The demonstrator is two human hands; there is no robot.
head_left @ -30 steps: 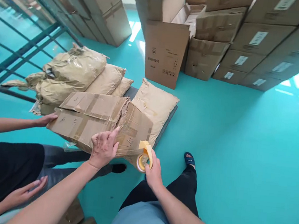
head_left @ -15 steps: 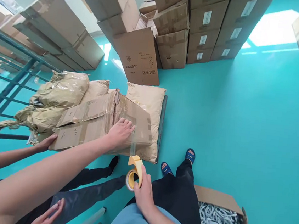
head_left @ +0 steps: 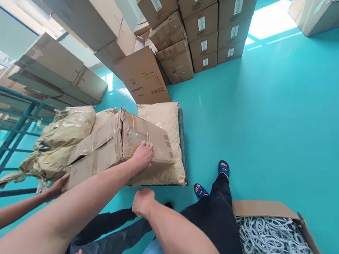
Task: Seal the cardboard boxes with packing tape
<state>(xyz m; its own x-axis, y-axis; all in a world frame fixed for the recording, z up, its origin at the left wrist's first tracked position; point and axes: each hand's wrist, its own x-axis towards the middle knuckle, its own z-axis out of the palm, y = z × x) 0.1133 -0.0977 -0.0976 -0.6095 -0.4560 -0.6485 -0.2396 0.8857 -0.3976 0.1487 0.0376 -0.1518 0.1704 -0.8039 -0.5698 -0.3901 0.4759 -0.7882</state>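
Observation:
A worn cardboard box (head_left: 136, 127) lies on the sacks, with clear tape across its near panel. My left hand (head_left: 144, 155) rests on that panel, palm down, with its fingers partly bent and holding nothing. Just below the box's near edge is my right hand (head_left: 143, 202), closed in a fist with its back towards me. The yellow tape dispenser in it is now hidden by the hand and wrist. A co-worker's hand (head_left: 60, 183) touches the left end of the box.
Tan sacks (head_left: 164, 114) lie under and beside the box on a dark platform (head_left: 182, 144). A teal metal rail (head_left: 14, 131) stands to the left. Stacked cartons (head_left: 204, 25) rise behind. An open carton (head_left: 265, 208) of grey cables (head_left: 280, 248) sits at lower right. A co-worker's legs are below.
My right hand has moved left and turned over, taking the tape dispenser out of sight. My left hand stays on the box. The view has shifted.

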